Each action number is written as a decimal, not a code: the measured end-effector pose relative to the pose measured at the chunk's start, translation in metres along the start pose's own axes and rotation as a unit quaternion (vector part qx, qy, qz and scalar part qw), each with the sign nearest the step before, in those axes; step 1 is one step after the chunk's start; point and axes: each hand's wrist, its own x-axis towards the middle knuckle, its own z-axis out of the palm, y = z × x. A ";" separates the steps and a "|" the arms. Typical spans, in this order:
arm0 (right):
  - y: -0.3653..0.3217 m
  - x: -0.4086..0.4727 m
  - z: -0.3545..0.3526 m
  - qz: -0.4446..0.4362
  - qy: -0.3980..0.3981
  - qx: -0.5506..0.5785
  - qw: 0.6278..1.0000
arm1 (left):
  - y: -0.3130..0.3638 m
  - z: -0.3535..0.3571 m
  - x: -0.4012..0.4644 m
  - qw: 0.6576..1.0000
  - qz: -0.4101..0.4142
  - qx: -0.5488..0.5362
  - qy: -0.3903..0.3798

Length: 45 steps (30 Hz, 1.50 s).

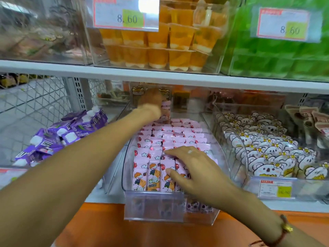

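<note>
Nearest to me in the head view, two bare forearms come up from the bottom edge across an orange ledge (110,227), and the right wrist wears a red cord bracelet (285,229) with a gold charm. From my remote seat I see the right hand (195,170) lying released, fingers straight and spread, palm down on the front rows of pink snack packets (156,139). Its thumb and fingertips touch the wrappers without closing round any. These packets, printed with a cartoon child and red balloons, stand in tidy rows inside a clear acrylic bin (154,207), which sits on the lower shelf and juts a little over the orange ledge.

My left arm reaches along the bin's left side to its back end. There the left hand (151,102) is curled, grasping a few of the same pink packets just above the rear rows. That spot is blurred, so I cannot count them.

Left of the bin lies a loose heap of purple pouches (62,136) with white caps, backed by wire mesh (35,100). Just beside the bin on the right, another clear bin holds koala-face packets (267,150), with a price label (275,188) on its front. Above a white shelf board (249,82), clear boxes hold orange jelly cups (160,47) and green packs (276,59). A price tag (126,14) on the jelly box reads 8.60.
</note>
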 end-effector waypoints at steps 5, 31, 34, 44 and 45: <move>-0.002 -0.001 -0.001 0.002 -0.005 -0.001 1.000 | -0.001 0.018 -0.004 0.998 0.000 -0.042 -0.049; -0.008 -0.018 -0.016 -0.028 -0.016 -0.062 0.998 | 0.011 -0.013 -0.037 0.970 -0.032 -0.240 0.013; -0.007 -0.016 -0.016 -0.026 -0.011 -0.051 0.998 | 0.013 -0.020 -0.065 0.943 -0.072 -0.311 0.097; -0.037 -0.009 -0.019 0.099 0.138 0.281 0.945 | 0.007 -0.050 -0.175 0.814 -0.037 -0.538 0.215; -0.041 -0.009 -0.018 0.111 0.136 0.297 0.939 | 0.006 -0.052 -0.179 0.814 -0.034 -0.540 0.209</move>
